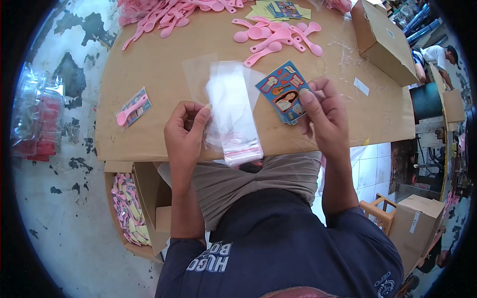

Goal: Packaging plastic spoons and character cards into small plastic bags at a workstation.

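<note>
My left hand [187,130] pinches the left edge of a stack of clear plastic bags [231,107], which lies near the table's front edge with its pinkish sealing strip toward me. In my right hand [325,111] is a small stack of blue printed cards [284,94], thumb on top, just right of the bags. A clear pack with a pink spoon and a card [133,110] lies on the left of the table. Beyond the bags sits a loose pile of pink spoons [278,37].
Many more pink spoons [174,15] and a stack of yellow-backed cards [283,10] are at the far side. An open cardboard box [385,44] stands at the far right. Below the table's left edge, a carton [117,208] holds filled packs. A person [437,57] is at the far right.
</note>
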`<action>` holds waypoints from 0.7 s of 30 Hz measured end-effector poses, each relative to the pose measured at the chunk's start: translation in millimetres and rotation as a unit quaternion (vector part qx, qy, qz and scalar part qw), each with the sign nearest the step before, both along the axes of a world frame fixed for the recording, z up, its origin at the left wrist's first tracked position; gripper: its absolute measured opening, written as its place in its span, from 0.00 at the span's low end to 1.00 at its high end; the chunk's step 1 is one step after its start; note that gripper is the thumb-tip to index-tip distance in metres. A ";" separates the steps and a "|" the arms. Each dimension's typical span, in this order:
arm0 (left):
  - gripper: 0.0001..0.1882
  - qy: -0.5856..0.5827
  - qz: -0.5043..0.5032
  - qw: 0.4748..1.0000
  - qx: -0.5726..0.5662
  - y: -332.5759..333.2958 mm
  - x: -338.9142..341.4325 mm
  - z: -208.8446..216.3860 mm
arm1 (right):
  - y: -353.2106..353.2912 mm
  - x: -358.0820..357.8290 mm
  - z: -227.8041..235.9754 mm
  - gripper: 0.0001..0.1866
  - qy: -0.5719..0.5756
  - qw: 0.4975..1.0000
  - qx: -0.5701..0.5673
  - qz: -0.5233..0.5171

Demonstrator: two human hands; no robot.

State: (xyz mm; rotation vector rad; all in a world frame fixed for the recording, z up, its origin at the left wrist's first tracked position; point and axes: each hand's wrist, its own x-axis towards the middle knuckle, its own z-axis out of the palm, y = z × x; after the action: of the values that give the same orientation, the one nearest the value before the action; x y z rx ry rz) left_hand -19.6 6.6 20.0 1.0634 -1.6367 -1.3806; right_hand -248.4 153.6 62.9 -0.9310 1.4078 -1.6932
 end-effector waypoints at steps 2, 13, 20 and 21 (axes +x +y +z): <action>0.09 -0.014 0.004 1.000 -0.003 0.8 1.7 -0.3 | -8.1 17.9 0.4 0.10 -0.051 0.998 0.014 0.016; 0.09 0.303 0.127 0.944 -0.018 -1.3 8.8 -17.4 | -36.8 56.0 -22.9 0.12 0.174 0.973 0.114 0.100; 0.13 0.407 0.151 0.888 0.151 1.7 13.1 2.0 | -29.2 54.7 -14.6 0.10 0.052 0.993 0.036 0.100; 0.13 0.420 0.114 0.889 0.143 -0.6 16.1 -4.2 | -27.0 53.7 -13.2 0.09 -0.002 0.996 -0.045 0.072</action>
State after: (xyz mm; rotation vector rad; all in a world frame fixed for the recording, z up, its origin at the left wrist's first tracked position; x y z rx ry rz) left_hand -3.5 6.0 15.8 0.6215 -0.6699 -1.6269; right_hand -194.7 126.7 49.7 -1.0517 1.2387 -1.6613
